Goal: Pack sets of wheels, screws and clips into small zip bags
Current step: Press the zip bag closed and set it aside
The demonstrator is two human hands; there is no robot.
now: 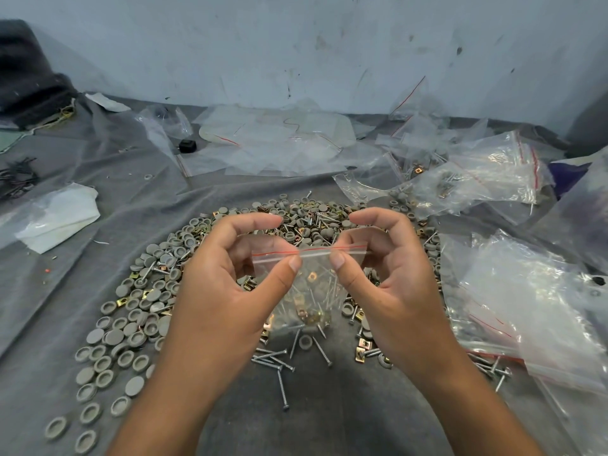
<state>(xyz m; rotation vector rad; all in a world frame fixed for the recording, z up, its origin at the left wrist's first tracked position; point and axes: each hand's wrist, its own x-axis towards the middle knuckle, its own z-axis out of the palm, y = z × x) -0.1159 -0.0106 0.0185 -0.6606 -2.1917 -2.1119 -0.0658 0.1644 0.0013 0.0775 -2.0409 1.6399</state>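
Far left there's a white plastic bag (pixel 62 215) lying crumpled on the grey cloth (pixel 131 192) that covers the whole work surface. Next to it, moving right, a big spread of grey wheels (pixel 131 311) fans out in an arc, mixed with brass-coloured clips (pixel 362 352) and loose screws (pixel 279 360) (the screws near the bottom middle point every which way).

Then the hands. The left hand (pixel 223 291) pinches the top edge of a small zip bag (pixel 309 274) between thumb and the fingers curled behind it, right on the red zip line. The right hand (pixel 391 284) does the same just beside it, thumb tip pressed to the seal strip, index finger arched over the top. The two thumbs sit close together near the middle of the seal.

The bag itself hangs in the air above the pile, mouth up, its long axis running top to bottom, and the red strip runs roughly level, left to right. Inside it you can see screws standing mostly upright-ish and a clump of clips settled at the bottom. Can't tell if the seal is fully pressed closed.

Over on the right, heaps of filled bags (pixel 477 182) and bigger clear plastic bags (pixel 533 307) are piled up, and flat empty zip bags (pixel 273 143) are scattered at the back near the wall (pixel 296 44).
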